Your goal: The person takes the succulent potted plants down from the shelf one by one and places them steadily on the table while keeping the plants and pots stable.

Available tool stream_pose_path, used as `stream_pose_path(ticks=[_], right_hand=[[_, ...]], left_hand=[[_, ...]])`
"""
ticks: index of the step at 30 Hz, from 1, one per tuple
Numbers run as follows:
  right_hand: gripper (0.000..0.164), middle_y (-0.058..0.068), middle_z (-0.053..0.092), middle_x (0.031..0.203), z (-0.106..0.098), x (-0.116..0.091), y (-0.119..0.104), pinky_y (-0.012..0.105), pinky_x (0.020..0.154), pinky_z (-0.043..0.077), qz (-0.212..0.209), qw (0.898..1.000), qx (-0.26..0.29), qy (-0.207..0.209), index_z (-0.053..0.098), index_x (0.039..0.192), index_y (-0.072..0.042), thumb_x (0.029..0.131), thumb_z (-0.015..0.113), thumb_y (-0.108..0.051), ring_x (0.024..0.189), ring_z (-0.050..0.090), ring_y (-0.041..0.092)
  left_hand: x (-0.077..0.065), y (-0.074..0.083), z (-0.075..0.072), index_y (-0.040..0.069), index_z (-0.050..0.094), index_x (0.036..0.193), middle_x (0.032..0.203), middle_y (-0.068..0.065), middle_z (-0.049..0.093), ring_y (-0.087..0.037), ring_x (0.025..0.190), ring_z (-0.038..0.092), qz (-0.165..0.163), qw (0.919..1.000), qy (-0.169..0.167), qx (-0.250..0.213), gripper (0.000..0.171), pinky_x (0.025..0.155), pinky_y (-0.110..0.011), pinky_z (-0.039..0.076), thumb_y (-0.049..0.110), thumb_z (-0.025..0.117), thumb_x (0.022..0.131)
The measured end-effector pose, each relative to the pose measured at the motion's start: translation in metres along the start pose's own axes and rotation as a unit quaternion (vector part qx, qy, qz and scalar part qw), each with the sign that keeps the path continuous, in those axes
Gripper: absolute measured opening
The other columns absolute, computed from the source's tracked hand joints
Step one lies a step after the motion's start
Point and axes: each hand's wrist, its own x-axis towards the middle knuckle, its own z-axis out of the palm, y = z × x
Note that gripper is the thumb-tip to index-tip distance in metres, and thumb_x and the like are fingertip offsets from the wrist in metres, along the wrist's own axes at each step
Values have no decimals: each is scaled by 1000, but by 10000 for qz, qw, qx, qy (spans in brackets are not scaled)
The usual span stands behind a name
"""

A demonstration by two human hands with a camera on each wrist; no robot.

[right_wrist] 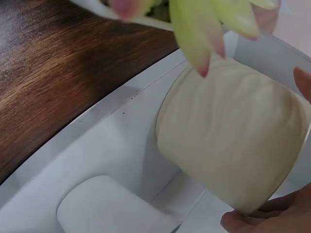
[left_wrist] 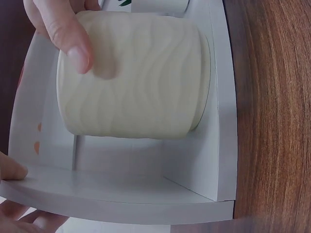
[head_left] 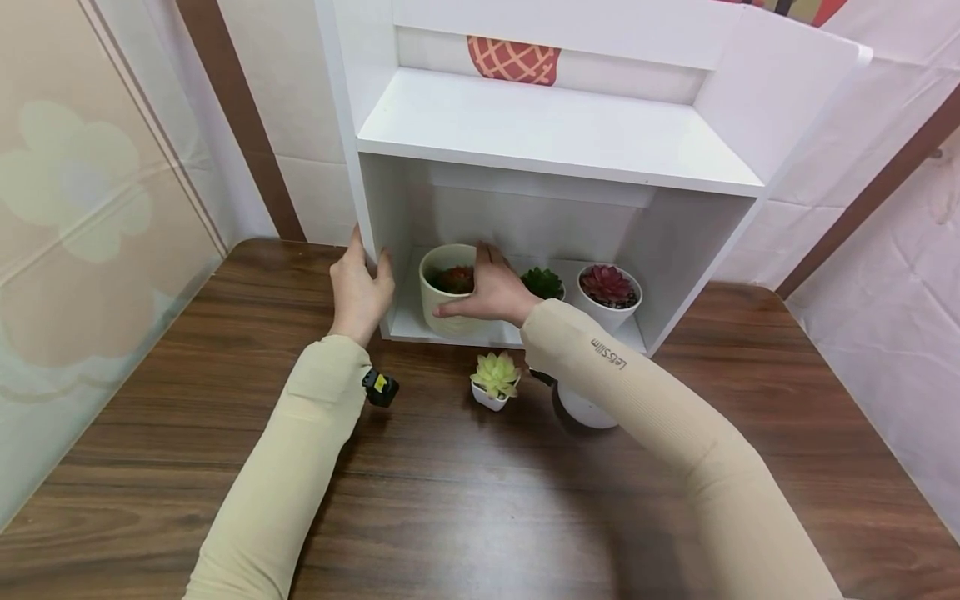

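My right hand (head_left: 497, 290) holds a large cream flowerpot (head_left: 442, 312) near its rim, thumb at the front and fingers at the far side. The pot stands on the lower board at the left end of a white shelf unit (head_left: 555, 171). Inside it shows a reddish-green succulent (head_left: 455, 279). In the left wrist view, wavy ridges run over the pot's wall. My left hand (head_left: 360, 292) grips the unit's left side panel (left_wrist: 121, 208), thumb on the inner face and fingers outside.
Right of the cream pot on the same board are a dark green succulent (head_left: 542, 283) and a red succulent (head_left: 607, 286) in white pots. On the wooden table (head_left: 450, 500) in front stands a small yellow-green succulent (head_left: 497, 375). My right forearm partly covers a white pot (head_left: 585, 408).
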Motion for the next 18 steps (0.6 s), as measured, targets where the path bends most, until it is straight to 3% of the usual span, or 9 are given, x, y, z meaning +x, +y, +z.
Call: stream_pose_path(ticks=[18], right_hand=[[110, 24, 29, 145, 2, 7, 0, 39, 102, 43, 132, 9999, 86, 66, 16, 147, 7, 75, 75, -50, 124, 45, 31]], left_hand=[[0, 0, 1, -2, 40, 140, 131, -28, 54, -42, 121, 53, -48, 10000, -18, 30, 45, 97, -57, 44, 8, 48, 97]])
